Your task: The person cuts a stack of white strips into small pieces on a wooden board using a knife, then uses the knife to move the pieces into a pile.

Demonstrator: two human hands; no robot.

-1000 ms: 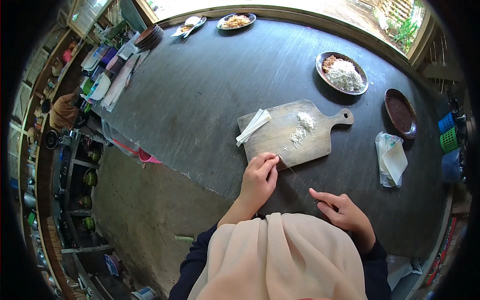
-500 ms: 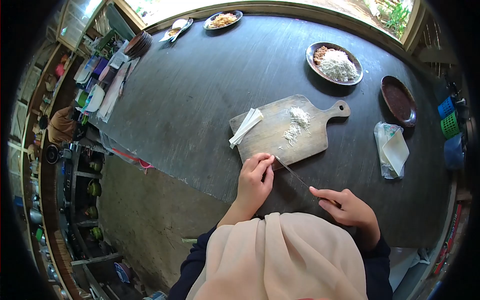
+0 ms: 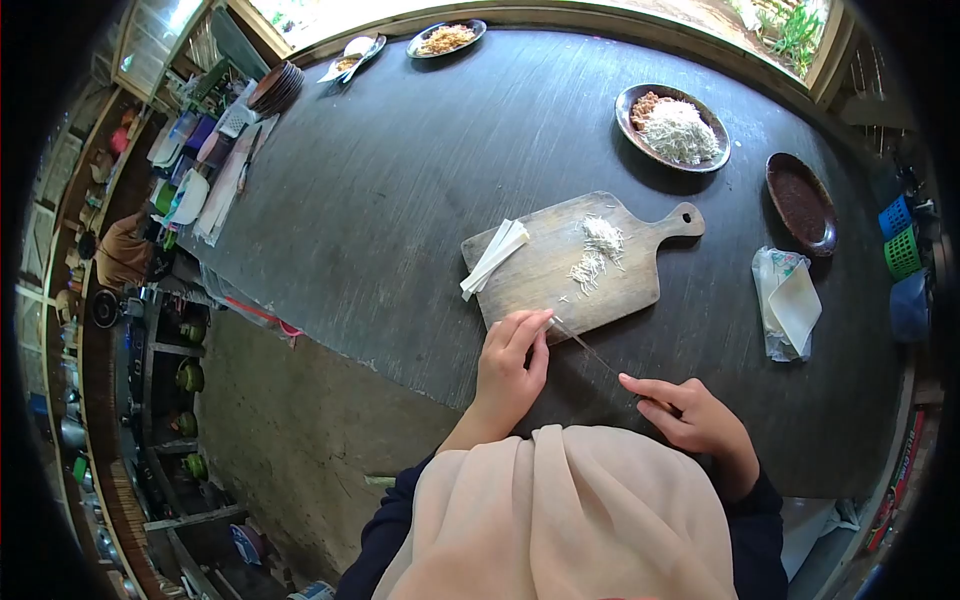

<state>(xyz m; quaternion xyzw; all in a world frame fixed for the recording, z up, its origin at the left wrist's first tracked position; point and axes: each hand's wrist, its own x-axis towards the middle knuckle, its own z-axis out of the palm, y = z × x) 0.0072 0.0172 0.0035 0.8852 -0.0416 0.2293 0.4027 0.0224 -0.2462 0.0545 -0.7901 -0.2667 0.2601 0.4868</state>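
At the near edge of the wooden cutting board (image 3: 550,270), my left hand (image 3: 512,365) is closed with its fingertips pressed down. A small white end of a strip (image 3: 556,319) shows at those fingertips; the rest is hidden under the hand. My right hand (image 3: 690,412) grips a thin knife (image 3: 588,347), its blade tip beside the left fingertips. Fine white shreds (image 3: 600,245) lie in a small heap on the board, with a few loose slivers nearer the blade. Several long white strips (image 3: 495,258) are stacked across the board's left edge.
Behind the board stands a bowl (image 3: 622,110) holding white shreds and brown pieces. To the right are an oval brown dish (image 3: 800,203) and a plastic packet with white sheets (image 3: 790,303). Plates of food (image 3: 445,40) sit at the far edge; stacked brown plates (image 3: 275,90) stand left.
The knife blade has shifted slightly at the left fingertips, and loose slivers show beside it. Both hands keep nearly the same place; the whole view has moved a little.
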